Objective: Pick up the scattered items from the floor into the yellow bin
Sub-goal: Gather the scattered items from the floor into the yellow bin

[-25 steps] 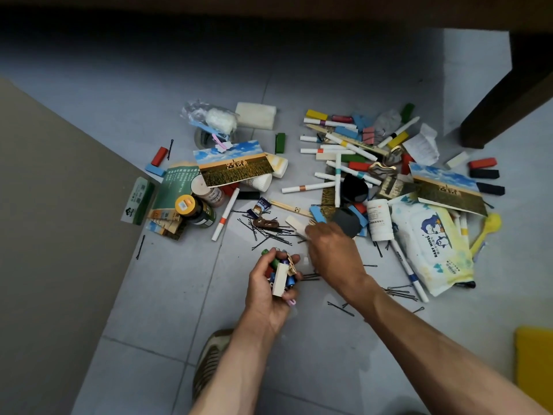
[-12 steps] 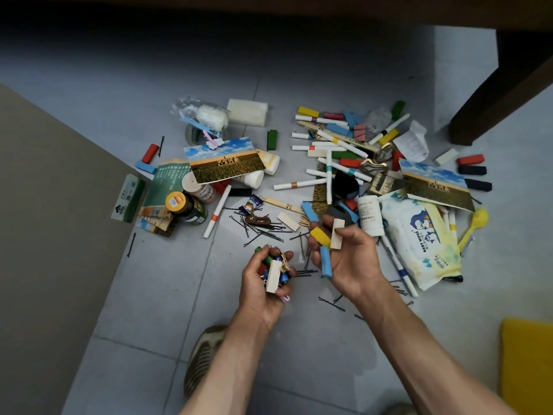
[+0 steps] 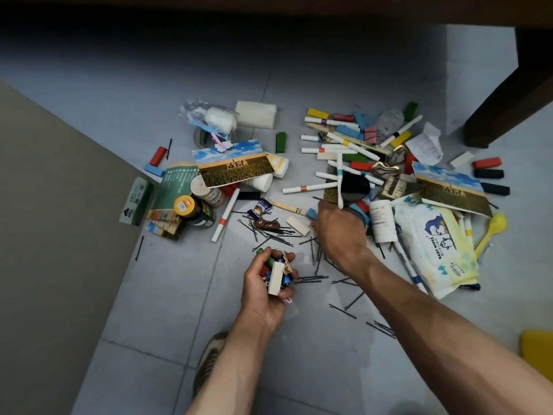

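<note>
Scattered items [image 3: 338, 163]: slim pens, blocks, wire hairpins. Left hand [image 3: 266, 290] grip clutches small bits; right hand [image 3: 339, 232] grip unclear.

A domestic interior is indicated by a grey tiled floor [image 3: 167, 295], a dark wooden furniture leg [image 3: 505, 109], and scattered household items [image 3: 353, 151].

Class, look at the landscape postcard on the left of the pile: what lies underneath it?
The landscape postcard rests on two white bottles, whose ends stick out at its right edge. A green booklet slips under its left corner. Anything else beneath is covered.
</note>
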